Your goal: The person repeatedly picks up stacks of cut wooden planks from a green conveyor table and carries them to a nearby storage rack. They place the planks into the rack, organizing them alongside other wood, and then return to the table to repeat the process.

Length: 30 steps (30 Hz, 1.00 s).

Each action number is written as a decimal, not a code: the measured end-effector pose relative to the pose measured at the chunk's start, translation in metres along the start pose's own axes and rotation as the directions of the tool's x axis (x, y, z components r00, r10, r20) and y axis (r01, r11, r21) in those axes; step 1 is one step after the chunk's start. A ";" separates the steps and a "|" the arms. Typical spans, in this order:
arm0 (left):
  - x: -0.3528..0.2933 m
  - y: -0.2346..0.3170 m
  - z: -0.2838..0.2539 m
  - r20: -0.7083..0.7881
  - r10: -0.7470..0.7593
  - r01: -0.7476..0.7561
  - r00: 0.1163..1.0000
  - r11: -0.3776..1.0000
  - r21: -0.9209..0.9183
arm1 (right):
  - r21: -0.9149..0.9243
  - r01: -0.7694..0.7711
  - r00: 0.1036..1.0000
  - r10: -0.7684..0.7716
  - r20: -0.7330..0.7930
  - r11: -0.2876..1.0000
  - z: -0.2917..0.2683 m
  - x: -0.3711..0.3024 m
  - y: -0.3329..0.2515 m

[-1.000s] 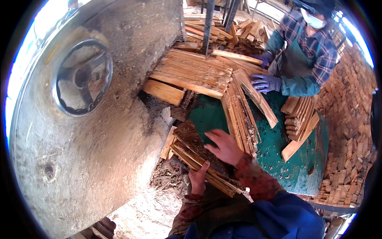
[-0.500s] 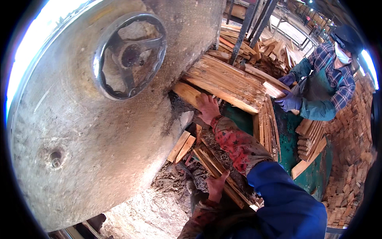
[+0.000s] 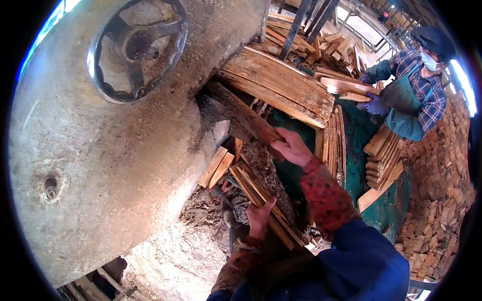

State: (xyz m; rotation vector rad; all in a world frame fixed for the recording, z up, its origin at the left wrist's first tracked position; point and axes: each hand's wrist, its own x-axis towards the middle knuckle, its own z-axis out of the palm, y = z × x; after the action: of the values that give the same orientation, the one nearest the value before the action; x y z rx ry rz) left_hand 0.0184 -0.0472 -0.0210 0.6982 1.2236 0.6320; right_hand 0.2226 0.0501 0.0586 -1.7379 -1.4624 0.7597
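Observation:
My right hand (image 3: pixel 293 146) is closed round the near end of a dark, rough-faced wooden board (image 3: pixel 241 113), which slants away toward a large metal housing. Closer to me, my left hand (image 3: pixel 260 216) grips several thin wooden strips (image 3: pixel 247 184) that lie together at a slant. Just beyond the dark board rests a thick block of sawn planks (image 3: pixel 281 83) on a green metal table (image 3: pixel 356 145). Two short pale wood pieces (image 3: pixel 217 166) are beside the housing's lower edge, left of the strips.
The metal housing (image 3: pixel 115 165) with a handwheel (image 3: pixel 138 47) fills the left side. Across the table, a co-worker (image 3: pixel 416 93) in gloves holds wood pieces (image 3: pixel 346 86). Stacked slats (image 3: pixel 384 158) lie on the table's right part. Sawdust (image 3: pixel 170 261) covers the ground below; piled wood (image 3: pixel 437 210) stands at right.
My right hand has drawn back toward me and to the right, and the board in it now shows a dark face. My left hand keeps its grip on the strips. The view has shifted slightly.

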 end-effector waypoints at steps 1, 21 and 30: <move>-0.002 0.006 0.000 0.022 -0.019 0.020 1.000 0.999 -0.032 | 0.122 -0.224 0.973 0.216 0.075 0.967 -0.010 -0.019 -0.022; -0.003 -0.014 -0.016 0.151 0.000 0.036 0.989 0.972 -0.233 | 0.268 -0.536 0.839 0.539 0.071 0.800 0.015 -0.295 -0.030; 0.001 -0.006 -0.005 0.155 -0.015 0.041 0.988 0.985 -0.168 | -0.163 -0.294 0.955 0.281 -0.100 0.942 -0.007 -0.301 -0.052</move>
State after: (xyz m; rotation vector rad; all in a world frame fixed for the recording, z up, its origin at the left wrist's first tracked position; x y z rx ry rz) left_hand 0.0142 -0.0497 -0.0269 0.5737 1.0219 0.6397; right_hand 0.1458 -0.2423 0.1013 -2.1250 -1.2720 0.7204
